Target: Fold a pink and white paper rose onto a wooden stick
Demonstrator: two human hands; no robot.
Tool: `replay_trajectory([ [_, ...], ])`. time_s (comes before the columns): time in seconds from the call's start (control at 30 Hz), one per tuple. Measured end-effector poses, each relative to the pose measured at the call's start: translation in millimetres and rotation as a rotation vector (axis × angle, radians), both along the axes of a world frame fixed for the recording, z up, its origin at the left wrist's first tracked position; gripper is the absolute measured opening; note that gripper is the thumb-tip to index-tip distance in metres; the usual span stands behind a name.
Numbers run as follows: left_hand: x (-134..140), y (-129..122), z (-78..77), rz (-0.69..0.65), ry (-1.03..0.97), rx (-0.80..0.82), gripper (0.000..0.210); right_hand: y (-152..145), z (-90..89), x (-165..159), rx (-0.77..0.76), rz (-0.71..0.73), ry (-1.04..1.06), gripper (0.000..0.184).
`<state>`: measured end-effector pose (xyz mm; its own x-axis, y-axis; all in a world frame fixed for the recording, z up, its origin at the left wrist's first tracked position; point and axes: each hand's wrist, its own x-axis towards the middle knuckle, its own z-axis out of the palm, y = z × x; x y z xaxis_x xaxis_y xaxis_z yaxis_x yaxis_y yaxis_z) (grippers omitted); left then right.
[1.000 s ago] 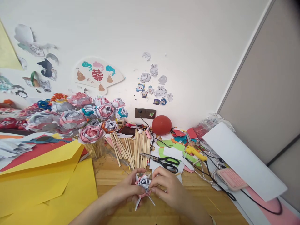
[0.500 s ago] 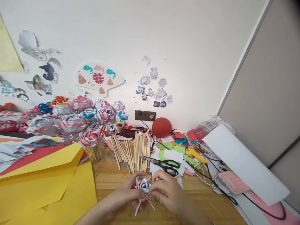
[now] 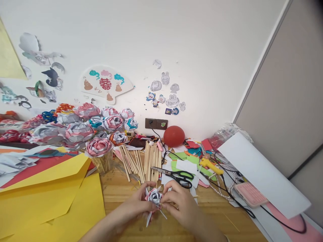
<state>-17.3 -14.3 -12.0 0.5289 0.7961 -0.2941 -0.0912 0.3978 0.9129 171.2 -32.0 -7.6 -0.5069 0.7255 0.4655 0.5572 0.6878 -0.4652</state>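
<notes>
A small paper flower (image 3: pixel 154 197), white with pink parts, is held low over the wooden table in front of me. My left hand (image 3: pixel 138 205) is closed around it from the left, thumb across its near side. From the right, my right hand (image 3: pixel 178 203) pinches a petal at the flower's edge between thumb and fingers. White pointed petals stick out toward me and away from me. The underside of the flower is hidden by my left hand. Just beyond my hands lie black-and-green scissors (image 3: pixel 176 175).
Wooden sticks (image 3: pixel 152 161) lie behind the hands. Paper flowers (image 3: pixel 99 146) fill the left back, above yellow paper (image 3: pixel 50 205). To the right are a yellow glue gun (image 3: pixel 211 165), cables, a pink calculator-like device (image 3: pixel 250 194) and a white sheet (image 3: pixel 262 171). A red balloon (image 3: pixel 174 135) rests by the wall.
Both hands and the paper flower have shifted up very slightly, and the flower is tilted a little differently. My right fingers stay at its edge.
</notes>
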Motion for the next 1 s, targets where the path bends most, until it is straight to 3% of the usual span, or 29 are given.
replay_trajectory([
  [0.23, -0.4, -6.6, 11.6, -0.019, -0.020, -0.066, 0.054, -3.4, 0.3, 4.7, 0.280, 0.045, -0.141, 0.026],
  [0.33, -0.4, -7.0, 10.4, -0.044, -0.038, -0.064, 0.053, -5.5, 0.6, 4.6, 0.320, 0.035, -0.174, 0.026],
  [0.5, -0.7, -5.4, 8.6, -0.013, -0.050, -0.075, 0.054, -1.7, -6.5, 1.6, 0.284, -0.035, -0.271, 0.023],
  [0.6, -1.0, -5.2, 10.7, -0.012, -0.038, -0.076, 0.056, 1.1, -9.3, 2.0, 0.228, -0.016, -0.214, 0.022],
  [0.8, -1.0, -6.8, 11.2, -0.036, -0.036, -0.065, 0.057, 2.2, -4.5, 5.4, 0.104, 0.140, 0.032, 0.055],
  [0.87, -1.0, -7.3, 10.2, -0.049, -0.042, -0.061, 0.055, 1.9, -3.0, 5.3, 0.084, 0.136, 0.070, 0.052],
  [1.0, -1.5, -7.5, 10.0, -0.076, -0.053, -0.058, 0.053, 0.8, -2.4, 3.0, 0.034, 0.107, 0.110, 0.028],
])
